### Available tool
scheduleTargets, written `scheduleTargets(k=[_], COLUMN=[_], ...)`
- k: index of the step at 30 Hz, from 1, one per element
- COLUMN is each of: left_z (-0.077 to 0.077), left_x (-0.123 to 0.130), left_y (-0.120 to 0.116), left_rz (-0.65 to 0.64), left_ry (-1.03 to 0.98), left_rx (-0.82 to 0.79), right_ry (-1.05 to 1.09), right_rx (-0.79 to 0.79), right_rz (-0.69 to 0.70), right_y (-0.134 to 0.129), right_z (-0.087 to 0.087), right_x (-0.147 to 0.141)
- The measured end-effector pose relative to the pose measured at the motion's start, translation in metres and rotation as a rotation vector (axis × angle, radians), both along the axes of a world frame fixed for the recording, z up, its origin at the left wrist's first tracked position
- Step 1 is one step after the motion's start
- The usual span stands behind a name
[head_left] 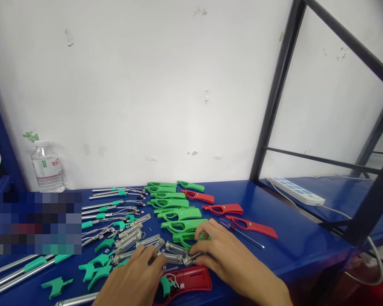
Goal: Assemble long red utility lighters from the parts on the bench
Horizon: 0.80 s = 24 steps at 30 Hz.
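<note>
My right hand (pixel 223 255) pinches a clear plastic lighter tank (pixel 189 258) between thumb and fingers, just above the open red lighter casing half (pixel 194 279). White wires and a green trigger piece (pixel 166 286) sit at the casing's left end. My left hand (pixel 130 274) lies beside that end with its fingers curled; what they hold, if anything, is hidden. Around both hands lie several more clear tanks (pixel 129 240). Several green casings (pixel 178 213) are lined up behind my right hand, one partly covered by its fingers.
To the left are metal lighter tubes (pixel 102 209) with wires and loose green triggers (pixel 56 287). Red casings (pixel 255 226) and a screwdriver (pixel 242 233) lie rightward. A water bottle (pixel 47 168) stands by the wall; a power strip (pixel 295 191) sits beyond a dark metal frame (pixel 276 89).
</note>
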<state>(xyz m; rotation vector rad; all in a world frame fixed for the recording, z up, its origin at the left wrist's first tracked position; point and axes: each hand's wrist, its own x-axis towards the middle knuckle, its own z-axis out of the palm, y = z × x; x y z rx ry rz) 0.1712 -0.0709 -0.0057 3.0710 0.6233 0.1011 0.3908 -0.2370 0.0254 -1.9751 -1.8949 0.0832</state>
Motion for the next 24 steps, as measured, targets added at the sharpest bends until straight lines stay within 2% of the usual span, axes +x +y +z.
scheduleTargets(k=[4,8,13,17,24], left_z=[0.015,0.021,0.017,0.012,0.019], left_x=[0.007,0.016,0.019,0.016,0.021], left_y=[0.006,0.009,0.014,0.019,0.015], left_rz=[0.07,0.056,0.023,-0.002,-0.001], left_ry=[0.058,0.092,0.061,0.012,0.028], left_rx=[-0.069,-0.09,-0.118,-0.144,-0.181], right_ry=[0.009,0.004,-0.018,0.073,0.194], right_rx=[-0.08,-0.085,-0.08,-0.041,0.025], right_rz=[-0.027,-0.026,-0.008,-0.046,-0.031], right_y=[0.008,0.013,0.008,-0.002,-0.012], right_z=[0.007,0.01,0.016,0.028,0.036], right_x=[-0.002,-0.003,-0.002,0.003,0.012])
